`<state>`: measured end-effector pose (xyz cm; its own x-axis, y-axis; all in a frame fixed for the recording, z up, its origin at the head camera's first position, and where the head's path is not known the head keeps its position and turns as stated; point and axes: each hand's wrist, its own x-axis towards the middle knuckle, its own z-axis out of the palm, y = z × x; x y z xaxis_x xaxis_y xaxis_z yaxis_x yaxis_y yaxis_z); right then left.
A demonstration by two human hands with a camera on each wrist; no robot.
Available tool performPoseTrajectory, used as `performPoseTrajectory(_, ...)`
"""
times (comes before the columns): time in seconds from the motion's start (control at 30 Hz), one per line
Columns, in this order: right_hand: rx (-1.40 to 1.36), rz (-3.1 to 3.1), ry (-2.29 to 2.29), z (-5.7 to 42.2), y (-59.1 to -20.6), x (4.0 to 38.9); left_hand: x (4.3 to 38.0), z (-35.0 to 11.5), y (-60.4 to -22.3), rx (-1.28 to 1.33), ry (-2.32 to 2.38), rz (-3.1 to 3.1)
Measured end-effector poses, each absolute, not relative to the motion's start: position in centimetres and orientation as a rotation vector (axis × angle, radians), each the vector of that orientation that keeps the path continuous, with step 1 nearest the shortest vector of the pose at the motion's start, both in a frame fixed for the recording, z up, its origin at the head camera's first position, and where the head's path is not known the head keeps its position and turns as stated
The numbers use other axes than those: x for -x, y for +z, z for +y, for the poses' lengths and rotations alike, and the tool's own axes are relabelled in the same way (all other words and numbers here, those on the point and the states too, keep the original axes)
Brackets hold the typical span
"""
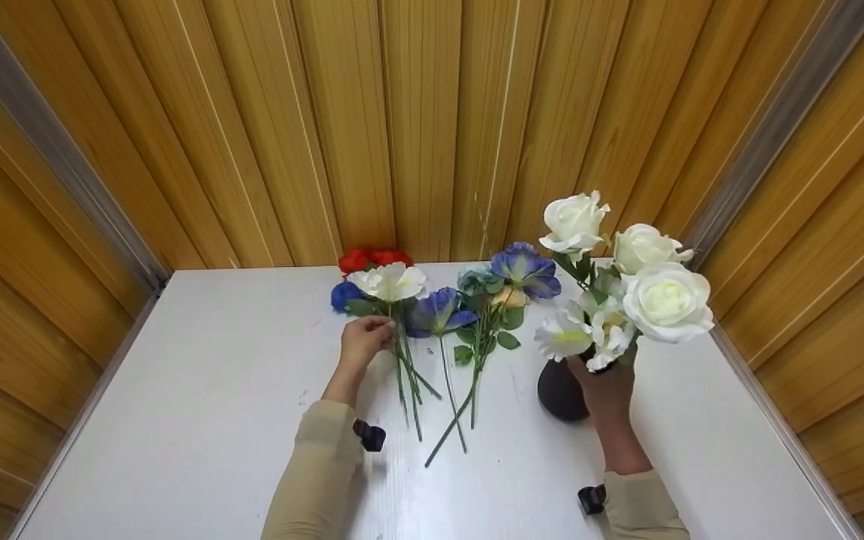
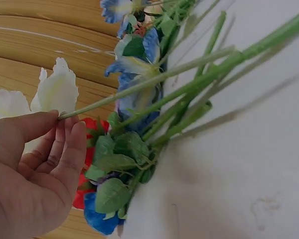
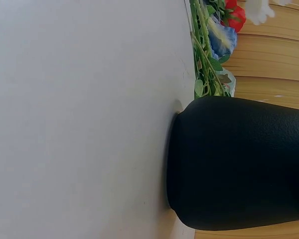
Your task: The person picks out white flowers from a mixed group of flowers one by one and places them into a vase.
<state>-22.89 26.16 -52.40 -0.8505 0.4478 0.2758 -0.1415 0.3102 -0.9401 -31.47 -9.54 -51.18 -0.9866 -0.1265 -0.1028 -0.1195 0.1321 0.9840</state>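
My left hand (image 1: 364, 346) pinches the green stem (image 2: 104, 99) of a white flower (image 1: 389, 282) between thumb and fingertips, just below the bloom. That flower is held over a group of stems on the table. On the right, a black vase (image 1: 563, 391) stands upright, holding white roses (image 1: 667, 302) and ruffled white flowers (image 1: 563, 335). My right hand (image 1: 609, 397) grips the vase near its neck, with the blooms partly covering the fingers. In the right wrist view the vase (image 3: 234, 164) fills much of the frame, its base on the table.
Red flowers (image 1: 374, 259) and a blue flower (image 1: 344, 295) lie at the back of the white table (image 1: 214, 390). Purple-blue flowers (image 1: 436, 311), a peach flower (image 1: 510, 297) and several crossed stems lie between my hands. Wood-patterned panels (image 1: 417, 135) surround the table.
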Motion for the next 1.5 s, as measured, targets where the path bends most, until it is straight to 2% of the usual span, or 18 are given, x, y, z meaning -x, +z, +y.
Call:
performPoseTrajectory(0.23, 0.276, -2.09, 1.589, 26.1, -52.3, 22.8, 30.4, -7.5, -47.4, -0.121, -2.078, -2.287)
performPoseTrajectory(0.7, 0.306, -2.149, 1.57, 26.3, -52.3, 22.9, 27.2, -2.1, -42.6, 0.395, -2.078, -1.991)
performPoseTrajectory(1.07, 0.309, -2.169, 1.54, 26.1, -51.9, 22.5, 25.2, 2.9, -41.4, 0.378, -2.282, -1.535)
performPoseTrajectory(1.27, 0.282, -2.145, 1.537, 26.0, -51.7, 22.3, 24.9, 4.9, -40.8, 0.362, -2.353, -1.472)
performPoseTrajectory(1.5, 0.27, -2.146, 1.523, 25.9, -51.8, 22.1, 25.0, 6.2, -40.1, 0.486, -2.28, -1.568)
